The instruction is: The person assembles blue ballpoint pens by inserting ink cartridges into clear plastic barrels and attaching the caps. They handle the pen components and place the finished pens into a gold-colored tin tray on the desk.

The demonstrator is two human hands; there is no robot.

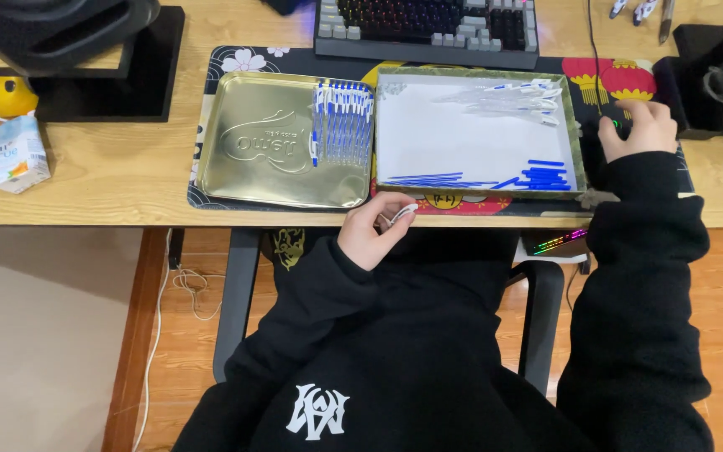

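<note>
A wooden surface [127, 167] carries a dark patterned mat [462, 205] with two trays side by side on it. The left one is a gold metal tray [253, 142] with a row of white and blue pens [340, 121] lined up along its right edge. The right one is a white-bottomed tray [453, 134] holding clear pen barrels [512, 96] at its top right and blue refills [495, 177] along its near edge. The left hand [370, 230] hovers at the near edge of the surface, just below the trays, its fingers [395, 219] curled shut around a small white pen part [403, 213]. The right hand [642, 125] rests on a dark mouse [608, 127] to the right of the white tray, fingers loosely spread over it. A keyboard [428, 29] sits behind the trays, and a small carton [14, 153] stands far left.
</note>
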